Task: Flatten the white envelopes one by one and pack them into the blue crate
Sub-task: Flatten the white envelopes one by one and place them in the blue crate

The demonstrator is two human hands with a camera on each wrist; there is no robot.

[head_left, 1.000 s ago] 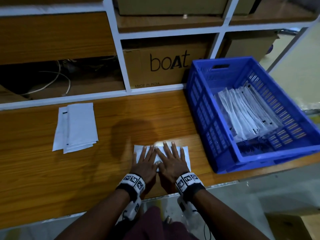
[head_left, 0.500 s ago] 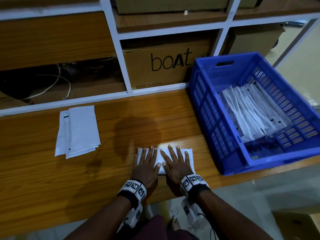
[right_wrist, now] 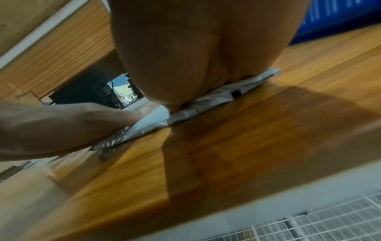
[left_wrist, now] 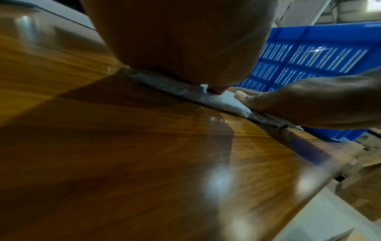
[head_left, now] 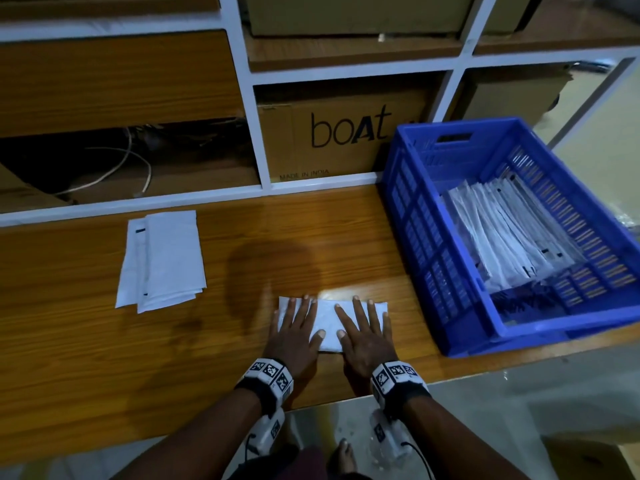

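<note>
Now spreading apart: left hand [head_left: 294,330] and right hand [head_left: 363,334], fingers flat and splayed, pressing white envelope [head_left: 327,323] at table's 6 o'clock; nearly flattened, blue crate [head_left: 419,216] waiting at 3 o'clock

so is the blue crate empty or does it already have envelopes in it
Not empty. The blue crate already holds a fanned row of white envelopes leaning against one another; bare crate floor shows at its near end.

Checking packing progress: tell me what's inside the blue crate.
The blue crate holds a fanned stack of white envelopes. Whatever lies beneath them is covered.
</note>
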